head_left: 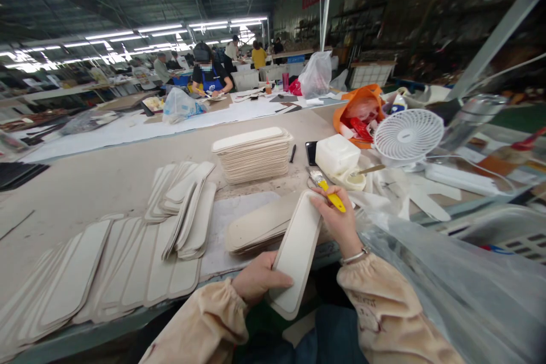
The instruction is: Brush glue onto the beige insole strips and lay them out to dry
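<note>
My left hand (pixel 262 277) grips the lower end of a long pale panel (pixel 298 250) with rounded corners, thumb on top. At the panel's upper end, my right hand (pixel 339 219) is closed around a yellow-handled brush (pixel 333 195), its fingers also touching the panel's edge. The bristles point away from me and look coated in white. The panel is tilted in front of the table edge. Just behind it lies a low pile of beige panels (pixel 260 222). Farther back stands a tall, neat stack of similar panels (pixel 251 156).
Many panels (pixel 77 278) lie fanned out at left. At right are a white tub (pixel 338 153), a phone (pixel 311 152), a small white fan (pixel 408 135), an orange bag (pixel 356 105) and a steel bottle (pixel 473 119). A co-worker (pixel 209 71) sits across the table.
</note>
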The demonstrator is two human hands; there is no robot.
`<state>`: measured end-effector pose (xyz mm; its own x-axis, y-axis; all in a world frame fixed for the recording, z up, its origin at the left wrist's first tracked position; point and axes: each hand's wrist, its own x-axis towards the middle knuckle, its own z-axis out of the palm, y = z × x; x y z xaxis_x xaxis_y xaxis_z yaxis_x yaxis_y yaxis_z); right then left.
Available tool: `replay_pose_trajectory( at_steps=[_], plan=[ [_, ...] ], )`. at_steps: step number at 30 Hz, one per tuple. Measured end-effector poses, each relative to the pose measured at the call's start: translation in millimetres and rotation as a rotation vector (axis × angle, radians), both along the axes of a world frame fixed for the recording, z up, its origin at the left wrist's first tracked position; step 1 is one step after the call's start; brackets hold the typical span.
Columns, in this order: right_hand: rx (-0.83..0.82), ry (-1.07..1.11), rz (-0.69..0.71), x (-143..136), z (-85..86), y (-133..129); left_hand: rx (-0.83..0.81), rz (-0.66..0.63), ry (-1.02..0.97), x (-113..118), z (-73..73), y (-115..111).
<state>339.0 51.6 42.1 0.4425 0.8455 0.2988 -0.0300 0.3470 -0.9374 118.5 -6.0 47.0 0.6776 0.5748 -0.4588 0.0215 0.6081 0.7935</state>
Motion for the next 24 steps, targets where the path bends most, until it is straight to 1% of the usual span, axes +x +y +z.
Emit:
replay_pose_trajectory(
  at_steps=[8, 14, 20, 24],
  plan=[
    [-0.033, -0.075, 0.012, 4, -8.0, 1, 0.079, 0.005, 0.019, 0, -0.4, 4],
    [-0.013, -0.134, 0.014, 4, -11.0, 1, 0.025, 0.000, -0.005, 1, -1.6, 3],
    [-0.029, -0.216, -0.034, 4, -9.6, 1, 0.018, 0.009, -0.006, 2, -1.2, 2],
    [-0.031, -0.194, -0.028, 4, -10.1, 1, 0.026, 0.002, -0.022, 2, -1.8, 3]
  ],
)
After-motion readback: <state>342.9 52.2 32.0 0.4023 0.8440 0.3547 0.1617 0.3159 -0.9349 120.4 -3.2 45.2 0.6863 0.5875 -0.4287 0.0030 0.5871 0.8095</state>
